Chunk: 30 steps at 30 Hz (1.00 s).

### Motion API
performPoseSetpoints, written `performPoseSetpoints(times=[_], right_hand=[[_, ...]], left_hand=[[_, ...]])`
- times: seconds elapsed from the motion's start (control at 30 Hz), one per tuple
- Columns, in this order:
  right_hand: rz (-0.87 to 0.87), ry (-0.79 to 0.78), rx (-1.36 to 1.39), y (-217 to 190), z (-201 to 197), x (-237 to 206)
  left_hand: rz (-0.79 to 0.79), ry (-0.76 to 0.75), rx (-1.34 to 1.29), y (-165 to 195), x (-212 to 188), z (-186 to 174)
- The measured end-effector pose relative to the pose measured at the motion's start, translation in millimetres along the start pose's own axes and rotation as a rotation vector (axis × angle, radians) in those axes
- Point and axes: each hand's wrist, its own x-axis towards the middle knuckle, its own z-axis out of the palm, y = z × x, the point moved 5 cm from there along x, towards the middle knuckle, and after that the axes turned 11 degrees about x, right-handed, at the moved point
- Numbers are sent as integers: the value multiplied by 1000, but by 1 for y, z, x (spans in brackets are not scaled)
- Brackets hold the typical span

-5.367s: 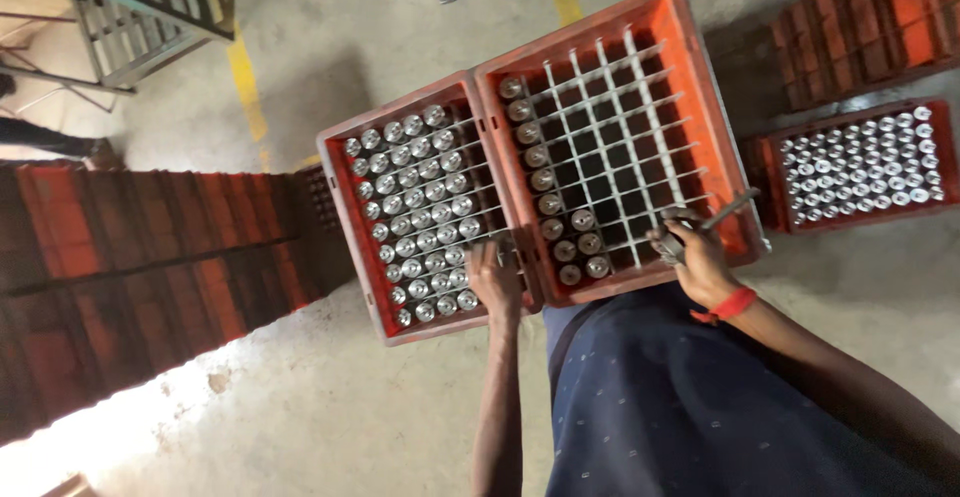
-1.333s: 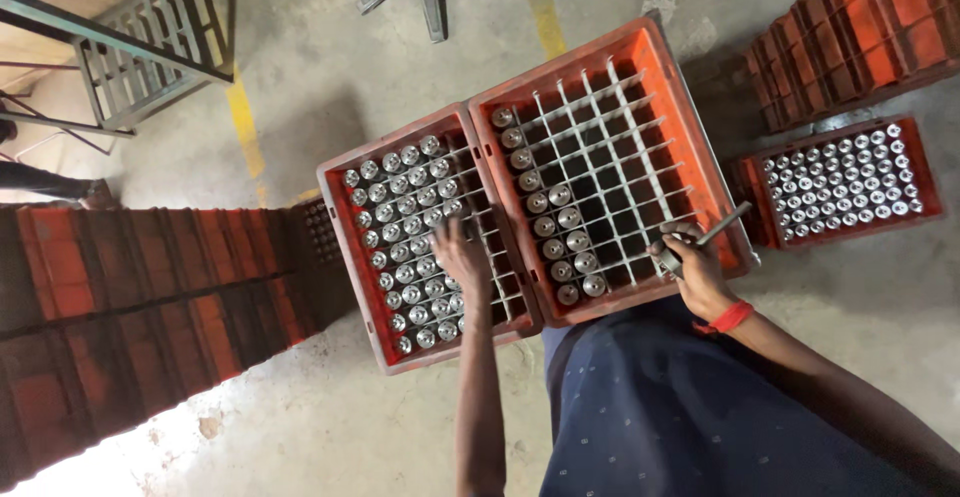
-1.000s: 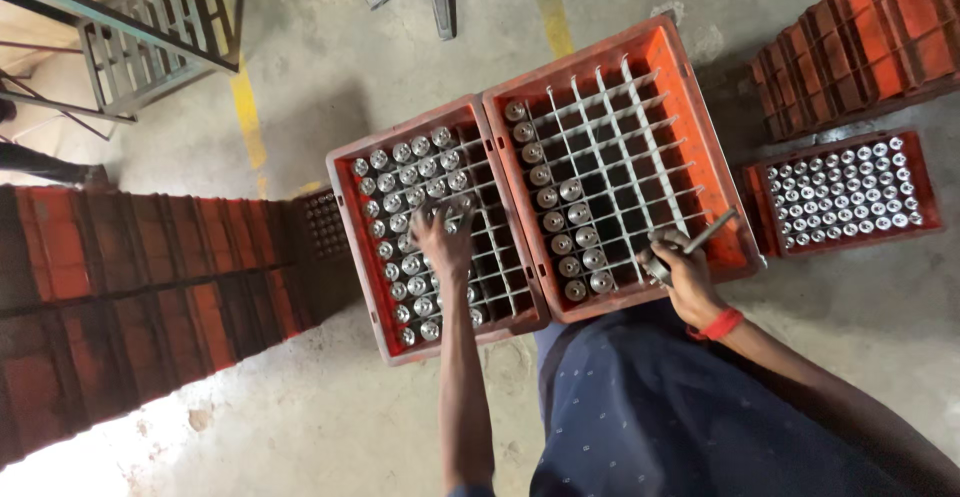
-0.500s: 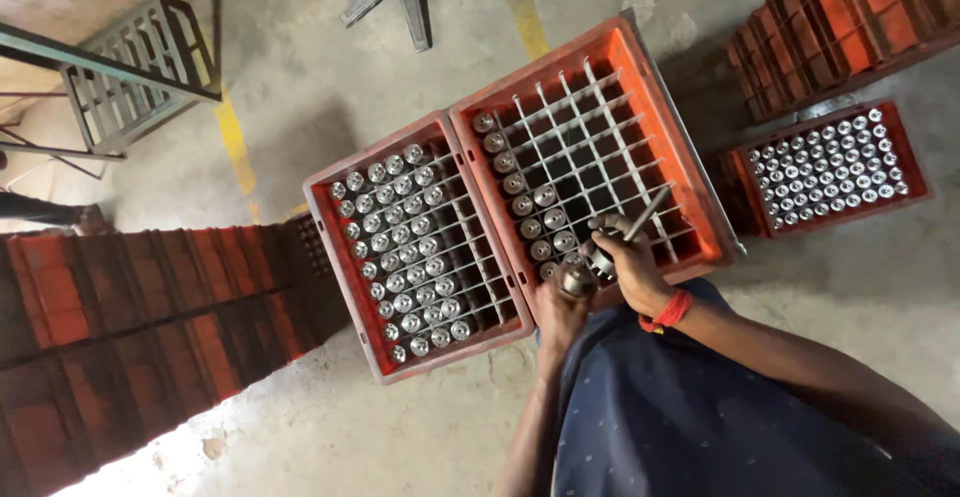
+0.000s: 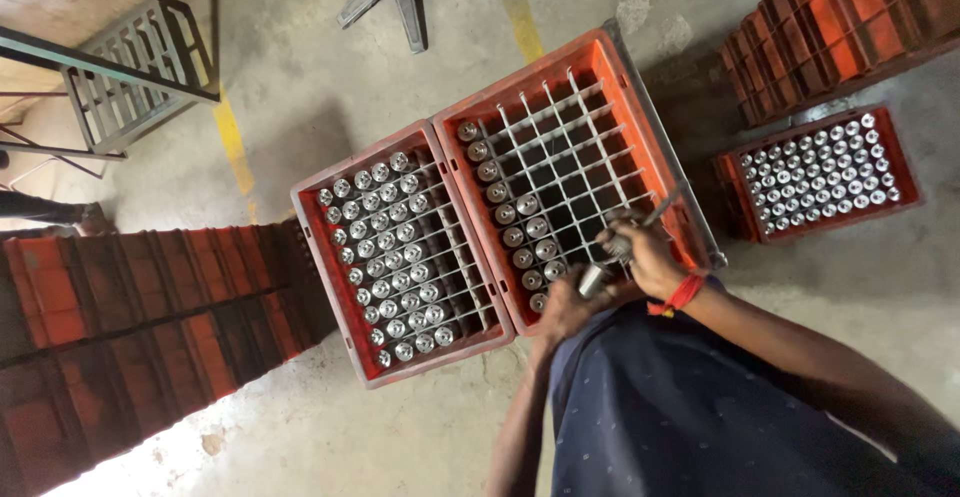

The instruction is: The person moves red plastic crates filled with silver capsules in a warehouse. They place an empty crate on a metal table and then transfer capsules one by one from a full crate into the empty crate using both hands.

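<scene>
Head view: left hand [image 5: 565, 307] grips a bottle [image 5: 590, 279] at the right crate [image 5: 640, 117], right hand [image 5: 645, 257] clasps a tool [image 5: 660, 207]; one column filled, left crate [image 5: 330, 257] full.

We see two orange crates side by side on concrete floor [image 5: 300, 87]. Left crate [image 5: 345, 312] full of capped bottles [image 5: 395, 257]; right crate [image 5: 610, 67] mostly bare dividers, bottles only along its left columns. Left hand [image 5: 565, 307] grips a bottle [image 5: 592, 279] at the right crate's near edge. Right hand [image 5: 650, 257], red band on wrist, holds a thin metal tool [image 5: 660, 207] just above it. Third filled crate [image 5: 820, 172] well apart on the right, beside stacked crates [image 5: 840, 17]. More stacks [image 5: 120, 307] on the left.
</scene>
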Motion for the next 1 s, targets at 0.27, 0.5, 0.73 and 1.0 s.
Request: performPoseSetpoints(times=[0.27,0.5,0.73,1.0], right_hand=[[-184,49,114,-42,-46,14],[-98,166,37,-5,-59,-6],[-80,163,86,19,-87,-19],[-85,145,-2,40,-47,-27]], left_hand=[[255,611,736,7,82,-108],[186,601,573,-8,78,-128],[-14,977,586,-45,30,-215],[-123,961,821,-39,68,-258]])
